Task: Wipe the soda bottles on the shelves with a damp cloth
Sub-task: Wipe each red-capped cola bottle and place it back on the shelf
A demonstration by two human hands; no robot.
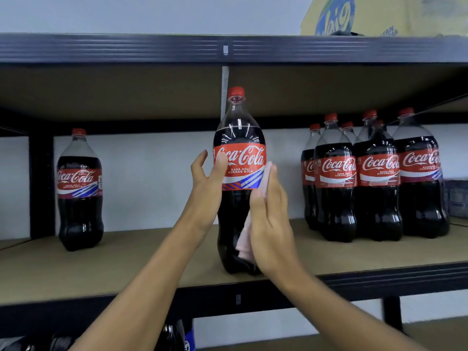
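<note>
Pink, soft cloth (244, 239) lies flat under the right hand (268, 219), whose straight fingers press it against the right flank of a tall clear plastic cola bottle with a red cap and red label (239, 133). The left hand (206, 183) is open too, thumb resting on the label and fingers loosely spread beside it, so neither hand really clasps the bottle. It stands upright near the front edge of the brown fibreboard shelf (152, 262). Since only a thumb braces it, a firm sideways wipe could slide or tip it off that edge, and damp plastic would make it harder to catch. Further back, one matching bottle (79, 193) stands alone at left and a tight cluster of bottles (377, 186) at right, before a white wall.
</note>
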